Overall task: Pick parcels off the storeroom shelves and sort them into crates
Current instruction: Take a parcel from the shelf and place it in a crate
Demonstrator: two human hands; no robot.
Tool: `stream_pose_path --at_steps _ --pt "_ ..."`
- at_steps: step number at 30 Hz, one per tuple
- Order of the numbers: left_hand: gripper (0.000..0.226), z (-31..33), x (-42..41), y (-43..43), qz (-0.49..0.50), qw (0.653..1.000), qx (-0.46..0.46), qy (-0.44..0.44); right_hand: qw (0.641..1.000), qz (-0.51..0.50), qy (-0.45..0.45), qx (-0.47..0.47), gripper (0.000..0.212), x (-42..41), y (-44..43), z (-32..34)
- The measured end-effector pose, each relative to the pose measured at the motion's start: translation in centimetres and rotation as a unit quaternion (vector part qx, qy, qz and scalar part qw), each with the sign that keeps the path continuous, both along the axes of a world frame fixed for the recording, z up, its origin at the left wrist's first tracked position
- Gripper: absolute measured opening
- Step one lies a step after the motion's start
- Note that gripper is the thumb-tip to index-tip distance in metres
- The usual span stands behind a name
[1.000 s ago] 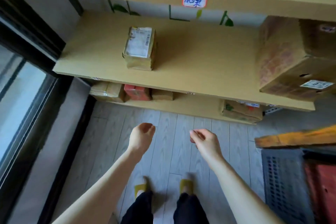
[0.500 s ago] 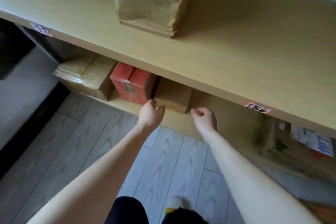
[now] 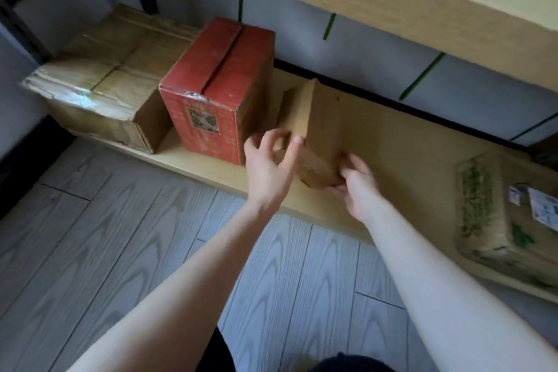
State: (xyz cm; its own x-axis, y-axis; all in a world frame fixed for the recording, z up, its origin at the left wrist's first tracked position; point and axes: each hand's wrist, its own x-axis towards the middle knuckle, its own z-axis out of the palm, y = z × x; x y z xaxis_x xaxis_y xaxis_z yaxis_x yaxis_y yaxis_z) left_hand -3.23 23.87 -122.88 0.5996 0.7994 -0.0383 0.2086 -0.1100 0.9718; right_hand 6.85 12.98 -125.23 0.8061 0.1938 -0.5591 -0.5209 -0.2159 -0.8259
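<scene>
Bottom shelf (image 3: 392, 142): pick step. Left hand (image 3: 267, 166) and right hand (image 3: 356, 187) clasp plain brown box (image 3: 317, 130) right of red carton (image 3: 217, 90); next, lift clear toward a crate.

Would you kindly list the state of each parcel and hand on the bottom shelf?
Small brown box: tilted, gripped by both hands.
Red box: upright, taped shut, untouched.
Large brown box: closed, crumpled, untouched.
Green-printed parcel: lying flat, untouched.
Left hand: gripping.
Right hand: gripping.
</scene>
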Motion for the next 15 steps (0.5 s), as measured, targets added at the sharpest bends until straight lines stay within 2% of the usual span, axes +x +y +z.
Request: stream_pose_path --at_steps 2,3,6,8,11,15 --pt "0.023 0.5 -0.1 -0.7 -0.047 0.996 -0.063 -0.05 0.999 0.018 0.012 -0.035 0.043 -0.2 -0.7 0.5" --pt "0.022 0.7 0.0 -1.1 -0.065 0.993 -0.08 -0.065 0.998 0.022 0.014 -0.058 0.053 -0.1 -0.9 0.8" --pt "0.024 1.0 0.3 -2.0 -0.101 0.989 -0.072 -0.08 0.995 0.031 0.001 -0.095 0.108 0.1 -0.7 3.0" --pt "0.026 0.9 0.4 -2.5 -0.113 0.986 -0.085 -0.083 0.994 0.052 -0.022 -0.094 0.123 0.1 -0.4 4.1" --pt "0.032 0.6 1.0 -2.3 -0.079 0.984 -0.16 -0.03 0.996 0.033 -0.04 -0.069 0.097 0.1 -1.1 4.2" --pt "0.046 -0.2 1.3 -1.9 -0.083 0.966 -0.208 0.133 0.995 0.011 0.06 0.085 0.062 0.4 -3.4 4.0"
